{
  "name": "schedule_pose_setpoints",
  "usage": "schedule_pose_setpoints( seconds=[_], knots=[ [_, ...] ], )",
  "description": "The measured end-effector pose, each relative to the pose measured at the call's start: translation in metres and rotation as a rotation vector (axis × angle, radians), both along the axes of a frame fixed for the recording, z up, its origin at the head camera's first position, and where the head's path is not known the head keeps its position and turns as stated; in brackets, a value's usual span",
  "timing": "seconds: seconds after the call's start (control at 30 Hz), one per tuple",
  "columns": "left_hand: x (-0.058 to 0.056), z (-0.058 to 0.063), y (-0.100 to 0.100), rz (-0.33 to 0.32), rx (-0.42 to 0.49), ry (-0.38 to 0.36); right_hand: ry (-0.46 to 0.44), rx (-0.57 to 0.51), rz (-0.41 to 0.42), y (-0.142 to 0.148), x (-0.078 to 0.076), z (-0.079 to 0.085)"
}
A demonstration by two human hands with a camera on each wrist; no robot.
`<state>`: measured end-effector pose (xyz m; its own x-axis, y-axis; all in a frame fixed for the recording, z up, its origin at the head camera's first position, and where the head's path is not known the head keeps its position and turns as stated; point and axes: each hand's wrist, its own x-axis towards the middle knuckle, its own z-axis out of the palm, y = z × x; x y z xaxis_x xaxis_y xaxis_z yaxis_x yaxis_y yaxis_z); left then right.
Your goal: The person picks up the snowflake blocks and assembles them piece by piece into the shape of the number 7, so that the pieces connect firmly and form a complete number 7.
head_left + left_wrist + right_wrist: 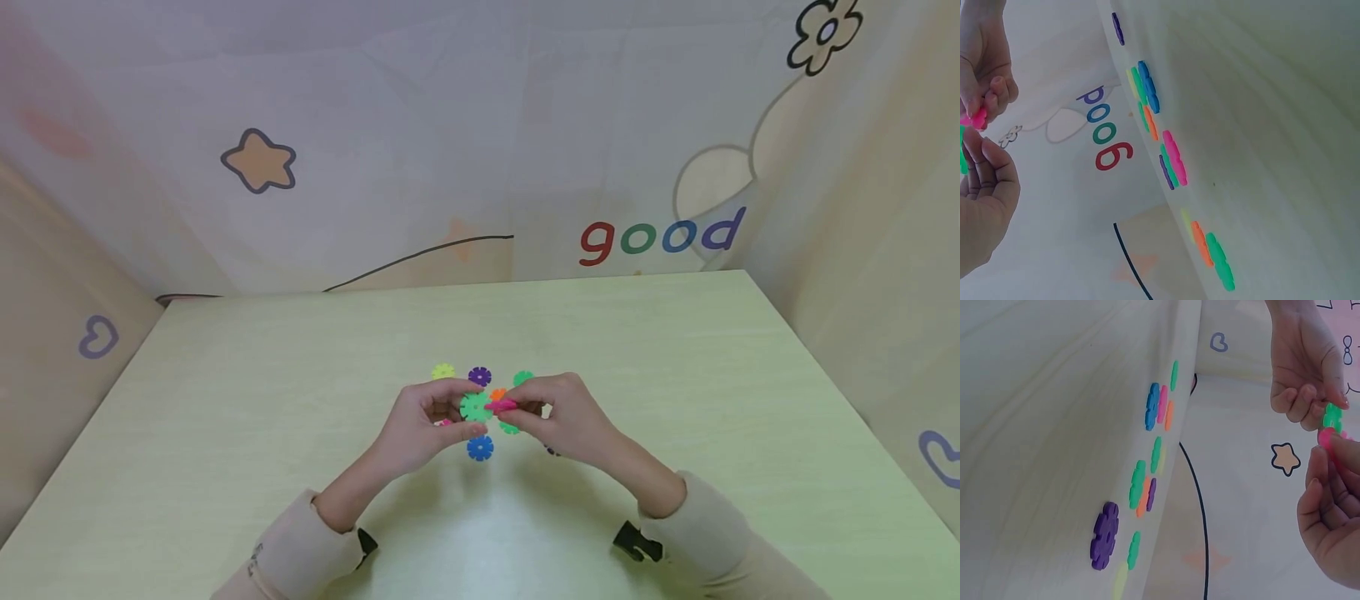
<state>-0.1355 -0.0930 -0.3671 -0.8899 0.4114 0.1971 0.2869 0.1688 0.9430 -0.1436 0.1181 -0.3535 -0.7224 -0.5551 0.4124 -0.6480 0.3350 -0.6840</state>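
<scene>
Above the table, my left hand pinches a green notched disc by its edges between fingertips and thumb. My right hand pinches a pink notched disc, seen nearly edge-on in the head view. The pink piece meets the right edge of the green one; how deeply they are joined cannot be made out. In the right wrist view, the green disc and the pink disc are side by side between the two hands. The left wrist view catches only part of the pink disc at its left edge.
Several loose notched discs lie on the table under and behind the hands. Among them are a blue disc, a purple disc and a yellow disc. A printed curtain stands behind the table.
</scene>
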Motion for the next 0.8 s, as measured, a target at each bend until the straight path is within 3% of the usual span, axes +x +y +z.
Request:
schedule_pose_setpoints(
  seconds=[0.37,0.8],
  knots=[
    [0.001,0.001,-0.001,0.022,-0.011,-0.011,-0.022,0.102,-0.019,0.016,-0.005,-0.003],
    [0.001,-0.001,-0.004,0.028,0.014,-0.029,-0.175,0.180,-0.031,0.038,-0.013,-0.015]
  ],
)
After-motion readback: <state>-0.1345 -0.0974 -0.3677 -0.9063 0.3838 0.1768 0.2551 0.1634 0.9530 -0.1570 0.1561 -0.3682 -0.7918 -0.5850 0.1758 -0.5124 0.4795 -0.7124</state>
